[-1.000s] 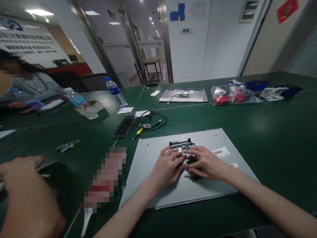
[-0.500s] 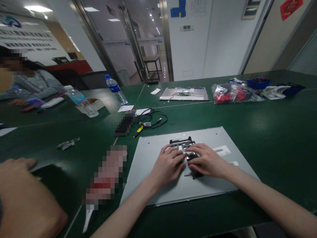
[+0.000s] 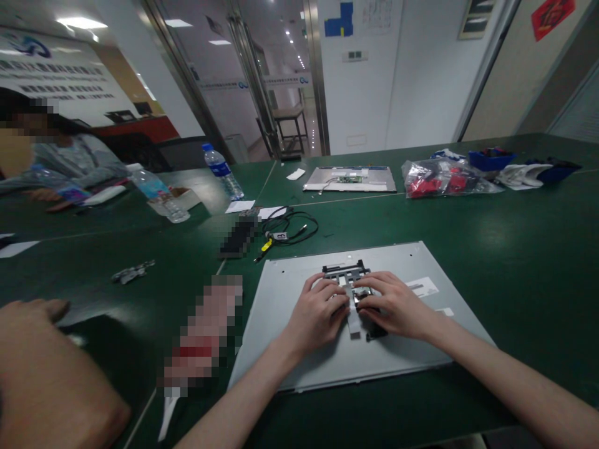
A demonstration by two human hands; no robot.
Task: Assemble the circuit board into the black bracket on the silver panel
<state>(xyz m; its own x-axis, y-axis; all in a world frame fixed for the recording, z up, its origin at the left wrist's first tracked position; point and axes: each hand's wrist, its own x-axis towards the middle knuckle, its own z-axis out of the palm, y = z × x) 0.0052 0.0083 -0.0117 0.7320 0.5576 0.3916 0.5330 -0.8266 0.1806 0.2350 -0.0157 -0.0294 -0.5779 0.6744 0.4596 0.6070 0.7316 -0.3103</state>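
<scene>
One head-worn camera looks forward and down, close over the wearer's hands and table.

A green surface with pale seams spreads across the room. Behind it rise glass doors with metal frames; through them show a stool and a corridor with a row of small lights. The white wall to their right bears blue sheets and a switch plate, then a frame and a red sign. At left, a ceiling light shines above a lettered wall; dark chairs stand below.
</scene>
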